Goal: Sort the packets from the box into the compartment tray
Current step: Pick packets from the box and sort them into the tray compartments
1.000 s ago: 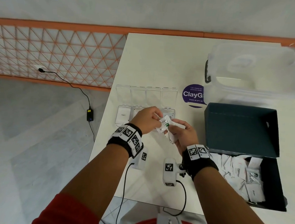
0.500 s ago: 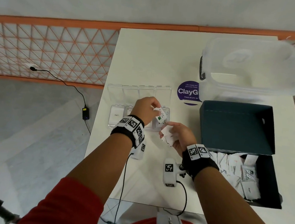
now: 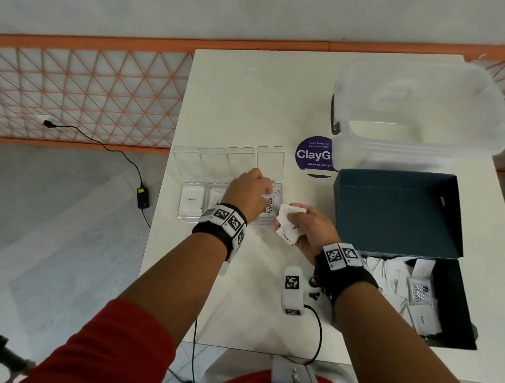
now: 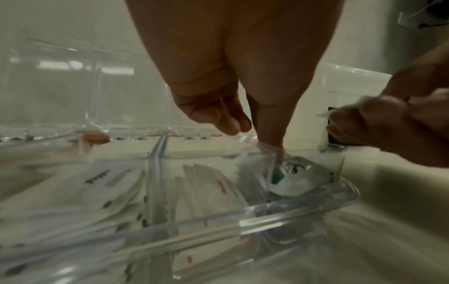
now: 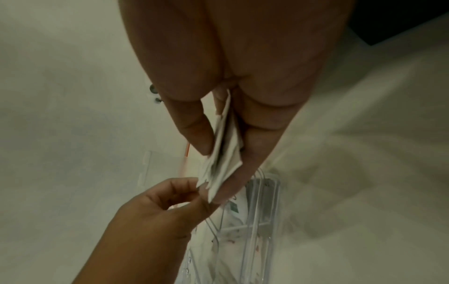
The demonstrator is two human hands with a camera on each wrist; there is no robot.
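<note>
**Packets go into the right-hand compartment**

Packets (image 3: 390, 279) lie heaped in the near half of the dark box (image 3: 396, 210), which sits open at the right of the white table (image 3: 253, 99). To its left is the clear compartment tray (image 3: 189, 218), its 4 lids folded back on the far side. The left hand (image 3: 249, 192) is over the tray's right-hand compartment, fingers pointing down with the tips on a Stevia packet (image 3: 270, 205) lying in that compartment; whether they pinch it or only touch it cannot be told. The left-hand compartments hold white packets too. The right hand (image 3: 309, 230), just right of the tray and near the box, is clamped on a small fan of packets (image 3: 290, 228) between thumb and fingers. A clear tub (image 3: 419, 114) stands at the far right, a purple sticker (image 3: 312, 157) beside it.
</note>
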